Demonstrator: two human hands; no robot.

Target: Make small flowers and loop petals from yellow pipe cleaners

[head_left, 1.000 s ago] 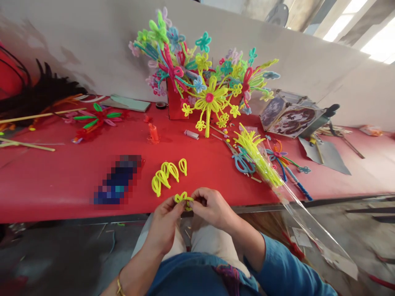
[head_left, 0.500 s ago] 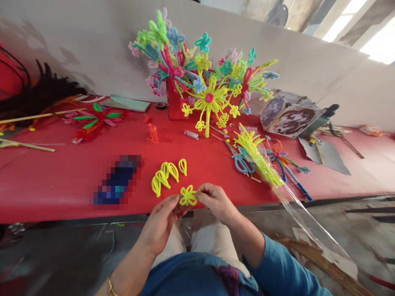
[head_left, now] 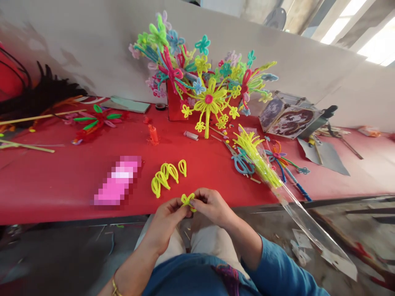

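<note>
the small yellow flower (head_left: 186, 199) sits between the two hands, pinched at the fingertips over the near edge of the red table (head_left: 61, 176). the left hand (head_left: 166, 224) closes on its lower left side, the thumb along the near face and the fingers curled behind. the right hand (head_left: 213, 209) grips it from the other side, thumb tip pressed over the right part of the flower, index finger bent above. two or so petals stand up clear of the grip, in the gap between the hands; a further bit of yellow shows below the right thumb, and the rest is hidden by the fingers.

just beyond the hands, a group of yellow loops (head_left: 169, 172) lies on the table, touching neither hand. the bundle of yellow stems (head_left: 257, 158) lies farther off to the right, partly in a clear sleeve (head_left: 317, 236), with the blue-handled scissors (head_left: 242, 164) just beside it.
</note>
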